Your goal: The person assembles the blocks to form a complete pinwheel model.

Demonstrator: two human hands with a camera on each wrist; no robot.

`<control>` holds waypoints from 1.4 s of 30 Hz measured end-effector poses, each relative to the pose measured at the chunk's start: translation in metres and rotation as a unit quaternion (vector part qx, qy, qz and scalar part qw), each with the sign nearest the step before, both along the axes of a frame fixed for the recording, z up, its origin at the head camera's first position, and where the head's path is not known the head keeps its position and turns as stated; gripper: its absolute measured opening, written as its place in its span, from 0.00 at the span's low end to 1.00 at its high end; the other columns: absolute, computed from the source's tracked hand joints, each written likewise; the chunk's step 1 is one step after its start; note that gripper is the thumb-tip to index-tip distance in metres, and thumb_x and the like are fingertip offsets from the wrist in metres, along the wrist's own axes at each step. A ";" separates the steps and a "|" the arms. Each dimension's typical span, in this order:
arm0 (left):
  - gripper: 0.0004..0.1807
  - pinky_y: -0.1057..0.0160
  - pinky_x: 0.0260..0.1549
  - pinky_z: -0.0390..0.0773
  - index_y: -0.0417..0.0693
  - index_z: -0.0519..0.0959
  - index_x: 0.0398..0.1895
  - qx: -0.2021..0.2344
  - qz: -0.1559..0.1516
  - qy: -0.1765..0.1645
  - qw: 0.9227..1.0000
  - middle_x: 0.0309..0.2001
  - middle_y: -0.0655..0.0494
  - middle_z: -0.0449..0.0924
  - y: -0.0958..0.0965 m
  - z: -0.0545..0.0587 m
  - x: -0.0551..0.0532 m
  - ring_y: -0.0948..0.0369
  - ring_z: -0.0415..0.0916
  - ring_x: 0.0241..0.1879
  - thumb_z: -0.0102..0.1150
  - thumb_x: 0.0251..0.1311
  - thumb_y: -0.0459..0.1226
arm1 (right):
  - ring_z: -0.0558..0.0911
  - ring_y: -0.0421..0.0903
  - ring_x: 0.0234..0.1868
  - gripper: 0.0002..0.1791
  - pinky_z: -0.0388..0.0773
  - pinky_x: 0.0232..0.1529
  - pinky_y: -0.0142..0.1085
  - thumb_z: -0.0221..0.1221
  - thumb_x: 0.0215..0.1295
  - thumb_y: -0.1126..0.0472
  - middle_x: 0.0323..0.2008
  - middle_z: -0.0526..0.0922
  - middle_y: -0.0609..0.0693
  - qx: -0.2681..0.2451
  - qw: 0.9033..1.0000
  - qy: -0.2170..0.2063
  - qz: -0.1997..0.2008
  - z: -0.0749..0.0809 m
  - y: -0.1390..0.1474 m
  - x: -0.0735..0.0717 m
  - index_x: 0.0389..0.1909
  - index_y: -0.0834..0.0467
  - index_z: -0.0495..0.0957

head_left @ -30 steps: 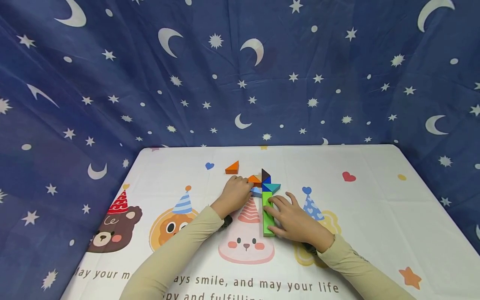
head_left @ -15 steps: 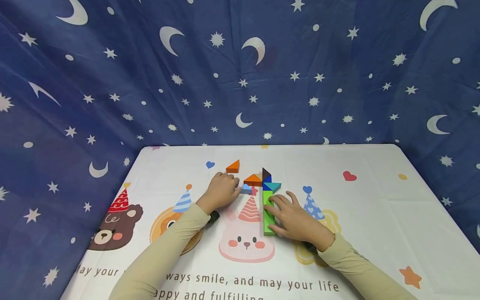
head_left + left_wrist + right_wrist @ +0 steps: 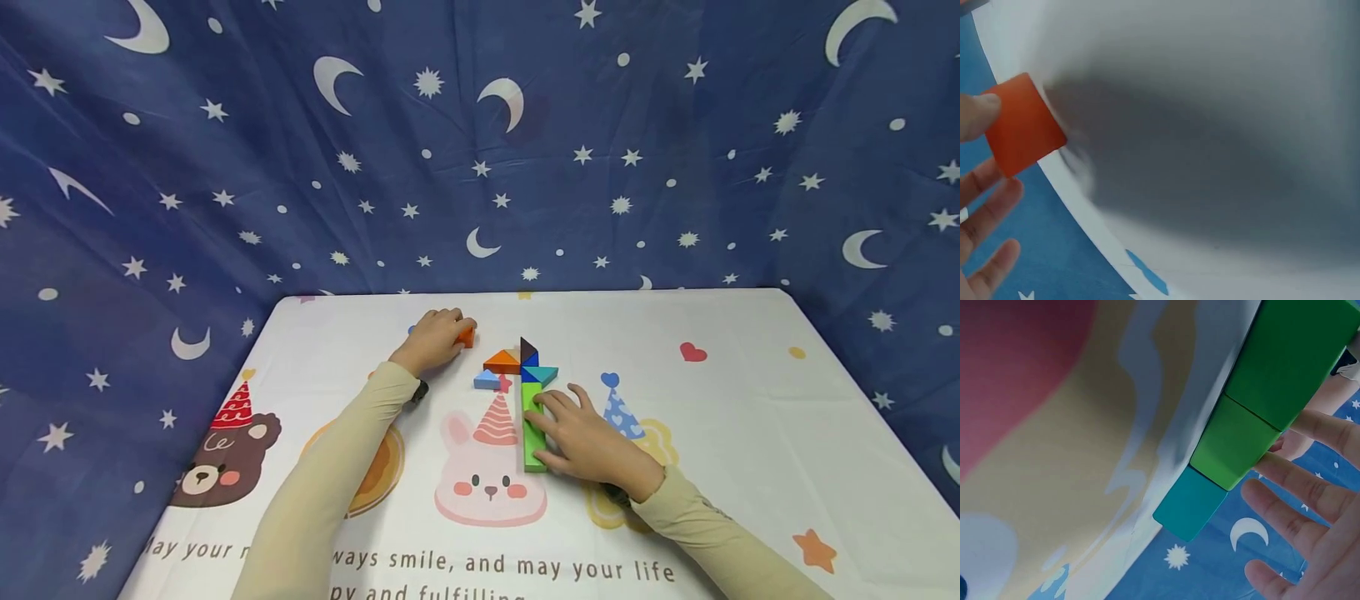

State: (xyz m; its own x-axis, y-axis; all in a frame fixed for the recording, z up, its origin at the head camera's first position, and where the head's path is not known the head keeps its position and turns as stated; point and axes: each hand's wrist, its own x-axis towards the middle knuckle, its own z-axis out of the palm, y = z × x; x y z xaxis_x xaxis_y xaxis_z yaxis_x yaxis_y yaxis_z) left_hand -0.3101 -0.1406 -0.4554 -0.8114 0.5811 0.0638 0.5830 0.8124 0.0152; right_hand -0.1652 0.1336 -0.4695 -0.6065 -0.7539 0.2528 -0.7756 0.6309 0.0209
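In the head view my left hand (image 3: 433, 342) is at an orange triangular block (image 3: 468, 337) near the back of the table. The left wrist view shows the thumb and a finger pinching this orange block (image 3: 1025, 125) on opposite sides. My right hand (image 3: 592, 440) rests its fingers on a column of green blocks (image 3: 532, 429). Seen from the right wrist, its fingertips (image 3: 1263, 462) touch the top of the green blocks (image 3: 1235, 442). Above the column lie a teal triangle (image 3: 543, 374), blue pieces, a dark brown triangle (image 3: 527, 349) and another orange triangle (image 3: 501, 362).
A light blue triangular block (image 3: 486, 381) lies by itself left of the green column. The white cloth (image 3: 720, 450) has printed animals and lettering. Behind the table's back edge hangs a dark blue curtain (image 3: 420, 183) with moons and stars.
My left hand has slid the light blue block left, let go of it and moved up to the separate orange triangle, which it now pinches. The right hand stays on the green blocks.
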 end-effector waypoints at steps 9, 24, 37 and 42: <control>0.17 0.51 0.54 0.71 0.51 0.76 0.52 0.020 -0.021 0.002 1.000 0.39 0.53 0.77 -0.012 -0.002 0.009 0.56 0.75 0.40 0.60 0.58 0.36 | 0.73 0.53 0.56 0.27 0.62 0.58 0.61 0.58 0.58 0.42 0.54 0.74 0.56 0.016 1.000 -0.002 -0.008 0.002 -0.001 0.001 0.55 0.53 0.74; 0.16 0.55 0.53 0.72 0.50 0.79 0.47 0.051 -0.098 0.039 0.993 0.38 0.55 0.79 -0.037 -0.007 0.077 0.58 0.76 0.40 0.64 0.53 0.37 | 0.73 0.53 0.56 0.27 0.62 0.59 0.61 0.58 0.58 0.42 0.54 0.74 0.56 0.017 1.000 -0.010 -0.010 0.003 -0.001 0.002 0.55 0.53 0.74; 0.19 0.57 0.58 0.69 0.55 0.78 0.51 0.011 -0.162 0.044 0.986 0.39 0.59 0.80 0.002 -0.005 0.097 0.60 0.76 0.43 0.64 0.54 0.40 | 0.73 0.53 0.57 0.27 0.60 0.60 0.61 0.57 0.59 0.42 0.55 0.74 0.56 0.024 0.999 -0.023 -0.018 0.005 -0.002 0.002 0.56 0.52 0.74; 0.19 0.58 0.59 0.69 0.56 0.78 0.52 -0.012 -0.158 0.055 0.986 0.40 0.60 0.81 0.022 -0.005 0.094 0.60 0.77 0.45 0.63 0.56 0.44 | 0.73 0.53 0.57 0.27 0.61 0.59 0.61 0.57 0.59 0.42 0.55 0.74 0.55 0.017 1.000 -0.017 -0.014 0.003 -0.002 0.001 0.55 0.52 0.74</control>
State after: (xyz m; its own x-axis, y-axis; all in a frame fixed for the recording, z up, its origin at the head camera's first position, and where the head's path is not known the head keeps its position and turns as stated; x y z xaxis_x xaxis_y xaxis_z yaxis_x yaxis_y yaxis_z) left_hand -0.2166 -0.1190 -0.4604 -0.5792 0.8056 0.1244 0.8036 0.5899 -0.0787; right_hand -0.1639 0.1316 -0.4668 -0.6347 -0.7446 0.2065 -0.7587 0.6512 0.0163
